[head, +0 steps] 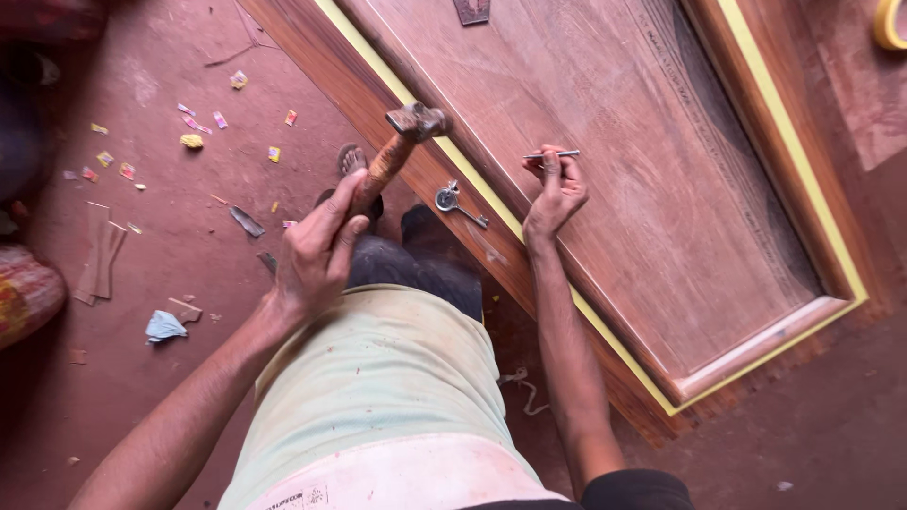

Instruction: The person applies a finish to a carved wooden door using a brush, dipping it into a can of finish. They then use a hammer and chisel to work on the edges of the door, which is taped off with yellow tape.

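Observation:
My left hand [316, 250] grips the wooden handle of a hammer [402, 142], whose metal head is raised over the edge of a wooden door panel [624, 161] lying flat on the floor. My right hand [556, 189] rests on the panel and pinches a thin metal nail [553, 154], held flat between its fingertips. A small metal fitting [453, 201] lies on the door's frame between my two hands. Yellow tape [803, 161] runs along the panel's borders.
Coloured paper scraps [194, 123], wood offcuts [99, 250] and a crumpled cloth [163, 326] litter the red floor at left. My sandalled foot [351, 161] is beside the door frame. A yellow tape roll [888, 24] sits at top right, and a dark metal plate [470, 9] at the door's top.

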